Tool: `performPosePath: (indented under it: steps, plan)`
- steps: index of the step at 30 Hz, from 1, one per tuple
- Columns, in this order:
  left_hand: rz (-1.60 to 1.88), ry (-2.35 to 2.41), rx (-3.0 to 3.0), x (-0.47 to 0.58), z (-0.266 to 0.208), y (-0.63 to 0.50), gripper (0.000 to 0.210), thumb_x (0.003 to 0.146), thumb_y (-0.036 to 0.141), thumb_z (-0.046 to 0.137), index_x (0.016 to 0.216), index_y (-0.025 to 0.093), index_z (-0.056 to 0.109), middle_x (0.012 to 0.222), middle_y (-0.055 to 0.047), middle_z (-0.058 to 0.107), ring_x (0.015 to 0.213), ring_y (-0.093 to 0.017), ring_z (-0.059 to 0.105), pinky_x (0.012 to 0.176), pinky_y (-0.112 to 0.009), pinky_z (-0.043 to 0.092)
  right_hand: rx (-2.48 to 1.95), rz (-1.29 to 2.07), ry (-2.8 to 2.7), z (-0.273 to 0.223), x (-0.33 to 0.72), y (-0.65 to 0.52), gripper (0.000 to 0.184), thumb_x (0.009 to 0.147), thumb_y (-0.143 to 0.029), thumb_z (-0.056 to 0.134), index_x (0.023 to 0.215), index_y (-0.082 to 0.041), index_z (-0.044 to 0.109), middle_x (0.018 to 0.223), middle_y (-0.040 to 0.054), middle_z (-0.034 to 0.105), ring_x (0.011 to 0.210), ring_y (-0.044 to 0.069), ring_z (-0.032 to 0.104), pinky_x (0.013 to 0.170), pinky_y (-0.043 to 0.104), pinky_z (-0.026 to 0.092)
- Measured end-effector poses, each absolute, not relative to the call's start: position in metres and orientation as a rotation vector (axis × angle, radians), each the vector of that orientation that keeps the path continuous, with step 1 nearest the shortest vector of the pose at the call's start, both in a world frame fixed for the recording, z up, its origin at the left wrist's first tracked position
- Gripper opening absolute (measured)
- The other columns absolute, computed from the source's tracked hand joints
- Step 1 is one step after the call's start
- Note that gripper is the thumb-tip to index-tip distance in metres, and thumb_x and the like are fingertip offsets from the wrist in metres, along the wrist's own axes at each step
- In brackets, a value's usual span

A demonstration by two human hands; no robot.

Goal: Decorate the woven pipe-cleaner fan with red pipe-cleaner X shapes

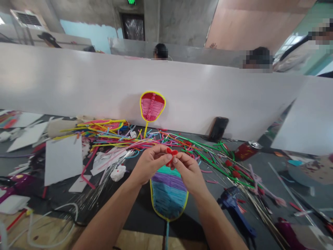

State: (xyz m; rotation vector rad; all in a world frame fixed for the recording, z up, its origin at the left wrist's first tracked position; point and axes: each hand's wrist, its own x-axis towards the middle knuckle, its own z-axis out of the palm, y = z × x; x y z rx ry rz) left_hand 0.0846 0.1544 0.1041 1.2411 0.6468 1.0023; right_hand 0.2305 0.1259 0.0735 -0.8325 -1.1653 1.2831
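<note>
Hands, left [151, 164] and right [189, 171], pinch a red looped pipe cleaner [172, 151] at frame centre, probably for fine control, above a striped fan [169, 198].

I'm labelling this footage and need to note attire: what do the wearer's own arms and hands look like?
The left hand and right hand are ungloved. Both forearms are bare, no sleeve showing; no watch or bracelet is visible.

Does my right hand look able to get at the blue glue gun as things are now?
Probably yes: the blue glue gun lies beside the right forearm, with nothing apparently covering it. But the right hand pinches the red piece along with the left hand, so it would likely need freeing.
</note>
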Motion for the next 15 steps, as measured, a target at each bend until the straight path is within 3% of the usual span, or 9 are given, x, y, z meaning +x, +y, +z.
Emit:
performPosePath:
  steps: [11,15]
  plan:
    - [1.037,0.694,1.133,0.0894,0.0982,0.1565,0.015,0.07,0.025,0.071,0.074,0.013,0.063,0.067,0.0,0.06,0.058,-0.011,0.052,0.059,-0.026,0.044,-0.962,1.198,-1.249,0.0823,0.231,0.1236,0.02,0.08,-0.036,0.063,0.071,-0.018,0.064,0.064,0.0003,0.061,0.06,0.012,0.052,0.058,0.025,0.043]
    - [1.041,0.707,0.991,0.0905,0.0988,0.1565,0.014,0.067,0.023,0.073,0.068,0.014,0.062,0.059,0.002,0.059,0.053,-0.009,0.051,0.056,-0.024,0.042,-0.93,1.132,-1.318,0.0794,0.2346,0.1247,0.025,0.087,-0.037,0.054,0.076,-0.019,0.067,0.064,0.0012,0.062,0.06,0.013,0.054,0.059,0.026,0.044]
